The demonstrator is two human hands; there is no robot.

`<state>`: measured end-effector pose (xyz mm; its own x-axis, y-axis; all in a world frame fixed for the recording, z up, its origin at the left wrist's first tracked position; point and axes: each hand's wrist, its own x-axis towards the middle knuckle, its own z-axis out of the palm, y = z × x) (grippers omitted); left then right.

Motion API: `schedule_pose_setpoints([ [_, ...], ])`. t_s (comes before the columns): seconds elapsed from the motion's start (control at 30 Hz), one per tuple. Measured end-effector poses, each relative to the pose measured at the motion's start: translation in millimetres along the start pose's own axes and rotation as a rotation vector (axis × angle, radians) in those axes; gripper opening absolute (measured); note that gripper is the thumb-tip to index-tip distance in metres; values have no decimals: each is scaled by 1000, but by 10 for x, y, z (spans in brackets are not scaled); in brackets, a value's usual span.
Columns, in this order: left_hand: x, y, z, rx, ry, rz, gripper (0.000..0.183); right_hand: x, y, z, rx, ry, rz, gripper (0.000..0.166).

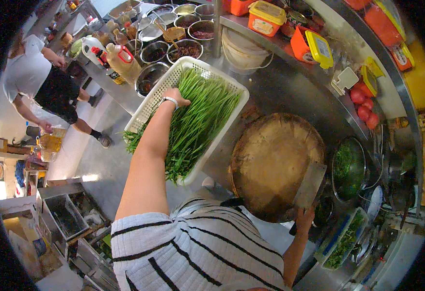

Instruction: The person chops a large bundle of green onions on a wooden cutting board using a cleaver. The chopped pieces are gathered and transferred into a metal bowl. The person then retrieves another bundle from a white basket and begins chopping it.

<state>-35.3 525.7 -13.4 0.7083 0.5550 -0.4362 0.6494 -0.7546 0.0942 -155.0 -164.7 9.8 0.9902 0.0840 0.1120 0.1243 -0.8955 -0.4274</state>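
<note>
A white perforated plastic basket (212,162) holds a thick heap of long green leafy stalks (205,109). My left hand (176,97) lies on the stalks near the basket's left side, a light band at its wrist; whether its fingers close around any stalks cannot be made out. To the right of the basket is a round wooden chopping block (276,160). At the block's lower right edge my right hand (304,218) grips a cleaver (310,185), its broad metal blade lying over the block's rim.
Metal bowls (186,51) of ingredients and sauce bottles (122,63) stand beyond the basket. A lidded white bucket (245,49) is under the shelf with orange tubs (267,18). Right of the block are a bowl of chopped greens (344,156) and a tray (347,238). Another person (34,72) walks at left.
</note>
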Motion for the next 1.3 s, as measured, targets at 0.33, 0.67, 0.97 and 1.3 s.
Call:
schedule_pose_setpoints([
  [0.33, 131, -32, 315, -212, 200, -191, 95, 153, -417, -127, -145, -180, 263, 41],
  [0.67, 288, -199, 109, -298, 175, 9, 60, -24, -142, 77, -194, -44, 78, 31],
  [0.97, -24, -398, -193, -608, -89, 453, 66, 47, -433, -93, 143, -152, 398, 32],
  [1.3, -64, 58, 261, -396, -38, 346, 133, -25, 4, 85, 42, -150, 131, 37],
])
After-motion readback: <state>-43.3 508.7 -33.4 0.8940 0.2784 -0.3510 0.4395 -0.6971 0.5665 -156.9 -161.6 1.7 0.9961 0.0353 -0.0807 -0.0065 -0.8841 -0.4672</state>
